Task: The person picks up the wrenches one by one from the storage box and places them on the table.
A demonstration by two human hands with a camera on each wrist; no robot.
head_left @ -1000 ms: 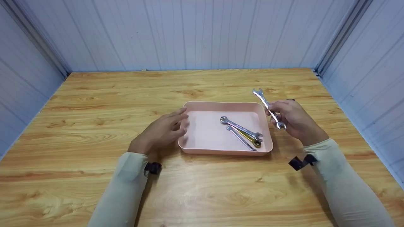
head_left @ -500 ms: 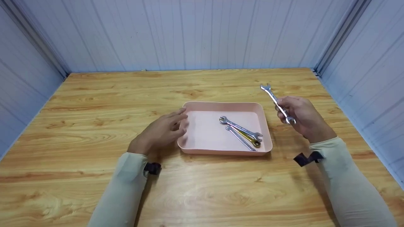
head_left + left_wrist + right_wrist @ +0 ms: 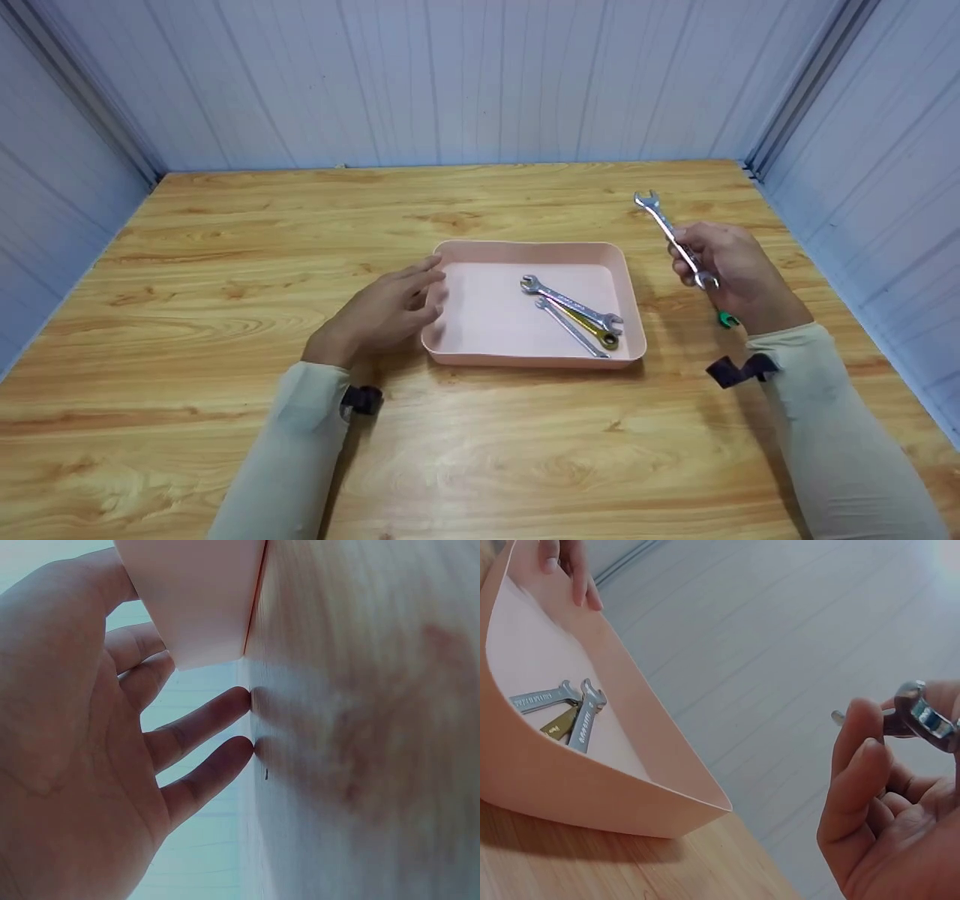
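Note:
A pink tray (image 3: pixel 480 352) (image 3: pixel 592 795) sits mid-table with three wrenches (image 3: pixel 574 311) (image 3: pixel 562 709) lying in its right half, one of them gold-coloured. My right hand (image 3: pixel 731 274) (image 3: pixel 885 817) is raised to the right of the tray and grips a silver open-ended wrench (image 3: pixel 675 238) (image 3: pixel 922 716) that points up and to the far left. My left hand (image 3: pixel 390 311) (image 3: pixel 97 750) rests with straight fingers against the tray's left wall (image 3: pixel 199 600). A small green object (image 3: pixel 724 320) shows just below the right hand.
The wooden table (image 3: pixel 225 300) is ringed by pale panelled walls (image 3: pixel 450 75) at the back and both sides. Both forearms wear light sleeves with dark wrist straps (image 3: pixel 739 370).
My right hand has carried the silver wrench away from the tray, to the right and slightly farther back. The left hand and tray have stayed still.

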